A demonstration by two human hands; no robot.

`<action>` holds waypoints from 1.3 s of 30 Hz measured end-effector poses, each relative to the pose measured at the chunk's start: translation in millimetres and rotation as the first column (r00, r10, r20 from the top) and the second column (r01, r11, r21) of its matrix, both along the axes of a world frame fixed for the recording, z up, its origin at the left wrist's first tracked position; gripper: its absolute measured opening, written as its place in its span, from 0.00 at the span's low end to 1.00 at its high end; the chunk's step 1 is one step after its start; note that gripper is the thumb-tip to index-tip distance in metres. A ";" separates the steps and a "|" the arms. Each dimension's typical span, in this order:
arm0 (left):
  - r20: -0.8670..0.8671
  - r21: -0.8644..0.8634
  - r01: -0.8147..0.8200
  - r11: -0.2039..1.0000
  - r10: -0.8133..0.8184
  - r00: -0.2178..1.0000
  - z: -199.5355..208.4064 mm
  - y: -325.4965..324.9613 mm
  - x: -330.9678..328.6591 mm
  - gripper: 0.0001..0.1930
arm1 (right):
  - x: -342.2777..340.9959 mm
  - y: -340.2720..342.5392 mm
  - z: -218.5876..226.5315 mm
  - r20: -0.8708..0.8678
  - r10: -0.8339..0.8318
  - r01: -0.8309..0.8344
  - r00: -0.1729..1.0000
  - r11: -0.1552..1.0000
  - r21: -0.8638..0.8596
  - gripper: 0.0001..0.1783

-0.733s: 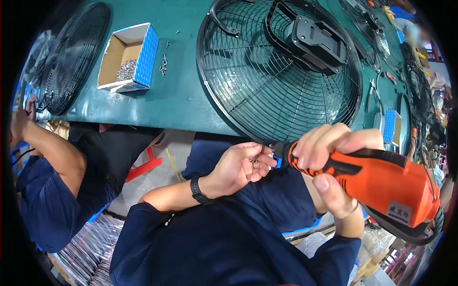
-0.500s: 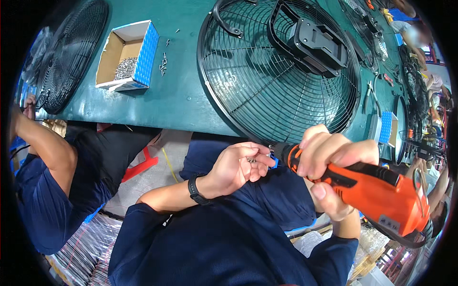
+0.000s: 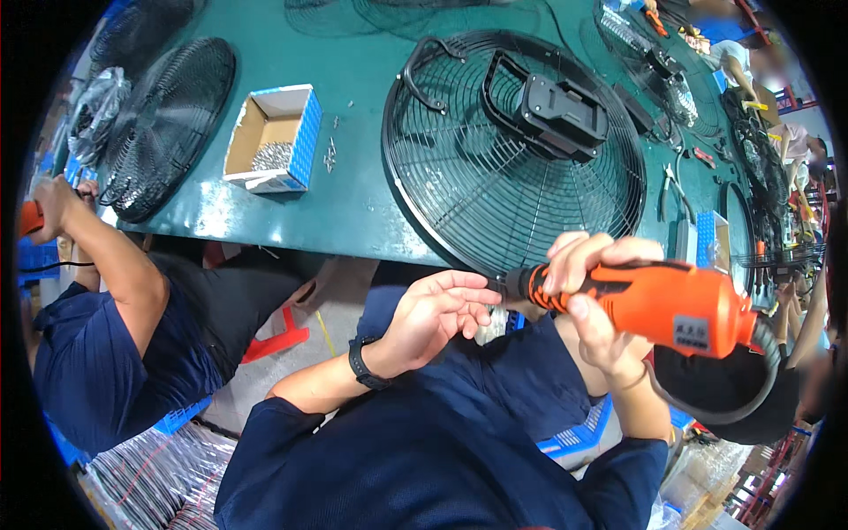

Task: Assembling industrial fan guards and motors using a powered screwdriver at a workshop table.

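My right hand [image 3: 592, 305] is wrapped round an orange and black electric screwdriver [image 3: 667, 305], its cord looping from the rear end. The nose of the tool points left, at the near rim of a round black fan [image 3: 530, 199] on the table. My left hand [image 3: 433, 322], with a dark band on the wrist, is palm up just left of the nose. Its fingers are loosely curled and their tips meet the tool's front end; what they hold is too small to make out. On top of the fan sit a black bracket and housing [image 3: 561, 115] and a curved black handle [image 3: 415, 75].
Left of the fan stands an open blue and white box [image 3: 305, 137] of screws, with loose screws [image 3: 330, 155] beside it. Another black fan grille [image 3: 172, 128] lies farther left, near a co-worker's arm [image 3: 119, 265]. Pliers [image 3: 671, 190] and a blue box [image 3: 711, 238] are at right.
The view has shifted, so the table things sit lower. The screwdriver has swung closer to level, its rear end now higher. My left hand's fingers have straightened somewhat near its tip.
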State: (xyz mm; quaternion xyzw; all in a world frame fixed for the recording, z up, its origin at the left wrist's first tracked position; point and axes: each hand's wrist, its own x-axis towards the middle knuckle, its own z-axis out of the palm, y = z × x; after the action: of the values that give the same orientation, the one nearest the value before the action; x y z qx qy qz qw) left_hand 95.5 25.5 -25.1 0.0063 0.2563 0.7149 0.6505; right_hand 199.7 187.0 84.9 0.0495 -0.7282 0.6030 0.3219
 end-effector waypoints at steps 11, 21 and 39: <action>-0.500 0.064 -0.291 0.955 0.283 0.818 47.7 19.8 -99.9 0.15 | 35.9 2.0 12.3 -0.191 -0.343 0.241 0.920 0.878 -0.414 0.20; -0.961 -0.072 -0.667 0.742 -0.230 -0.153 50.2 108.0 -165.5 0.30 | 54.7 -3.5 21.1 -0.222 -0.349 0.241 0.910 0.884 -0.401 0.21; -0.811 -0.009 -0.600 0.800 -0.356 -0.463 61.9 139.3 -162.2 0.31 | 63.4 -3.4 19.7 -0.204 -0.243 0.031 0.948 0.711 -0.702 0.21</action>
State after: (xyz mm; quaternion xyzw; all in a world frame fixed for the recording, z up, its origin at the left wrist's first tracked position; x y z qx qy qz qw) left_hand -66.7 164.8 36.9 0.3858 0.8635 0.3234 -0.0325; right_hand 263.1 183.6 104.6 -0.0435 -0.3988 0.7912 0.4615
